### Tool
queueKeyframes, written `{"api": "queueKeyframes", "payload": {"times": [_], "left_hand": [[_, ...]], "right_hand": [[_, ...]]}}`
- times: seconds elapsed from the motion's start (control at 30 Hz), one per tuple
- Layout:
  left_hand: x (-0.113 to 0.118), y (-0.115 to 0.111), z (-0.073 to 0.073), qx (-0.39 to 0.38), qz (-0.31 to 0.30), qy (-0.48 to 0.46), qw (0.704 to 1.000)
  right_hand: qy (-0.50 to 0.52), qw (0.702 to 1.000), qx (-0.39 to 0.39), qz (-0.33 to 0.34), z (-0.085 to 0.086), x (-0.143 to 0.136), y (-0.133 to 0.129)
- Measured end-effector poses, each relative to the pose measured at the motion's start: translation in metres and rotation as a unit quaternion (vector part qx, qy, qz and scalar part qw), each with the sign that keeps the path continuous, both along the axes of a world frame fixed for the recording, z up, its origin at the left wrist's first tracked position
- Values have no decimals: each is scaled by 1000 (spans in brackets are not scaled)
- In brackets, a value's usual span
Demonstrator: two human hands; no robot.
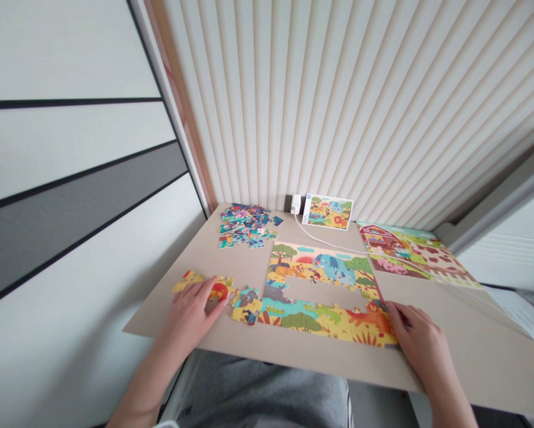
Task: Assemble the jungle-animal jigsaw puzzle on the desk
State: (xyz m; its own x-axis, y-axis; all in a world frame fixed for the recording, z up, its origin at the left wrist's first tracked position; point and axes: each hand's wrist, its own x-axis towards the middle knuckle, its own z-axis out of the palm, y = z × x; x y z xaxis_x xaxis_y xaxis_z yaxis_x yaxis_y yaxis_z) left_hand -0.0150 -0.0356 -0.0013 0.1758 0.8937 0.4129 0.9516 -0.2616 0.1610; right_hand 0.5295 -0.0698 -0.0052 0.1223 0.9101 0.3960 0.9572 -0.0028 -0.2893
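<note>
My left hand [194,309] lies over loose yellow jigsaw pieces [187,278] at the left of the table, thumb and fingers apart. A piece with a red-maned lion face [219,291] shows between its thumb and index finger. Beside the thumb are more loose pieces with a grey animal [247,297]. The partly assembled animal jigsaw puzzle [302,321] lies flat in front of me, with an open gap in its middle. At its lower right edge rests my right hand [418,333], its thumb and index fingertips close together; whether anything is between them is hidden.
A heap of dark blue and purple pieces [246,224] lies at the back left. A picture card [329,211] leans by a white charger [296,204], whose cable [329,245] runs right across a farm puzzle [409,249]. A pleated blind [293,95] stands behind the table [320,359].
</note>
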Motion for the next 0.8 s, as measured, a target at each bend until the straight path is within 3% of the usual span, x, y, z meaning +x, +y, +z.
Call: {"api": "queueKeyframes", "payload": {"times": [0.27,0.5,0.8], "left_hand": [[1,5,7,2,15,-17,1000],[3,6,5,16,-18,-79,997],[5,14,2,54,1,-55,997]], "right_hand": [[-5,1000,7,2,-1,2,2],[-2,1000,2,1,-1,0,1],[14,1000,-8,9,6,-5,-1]]}}
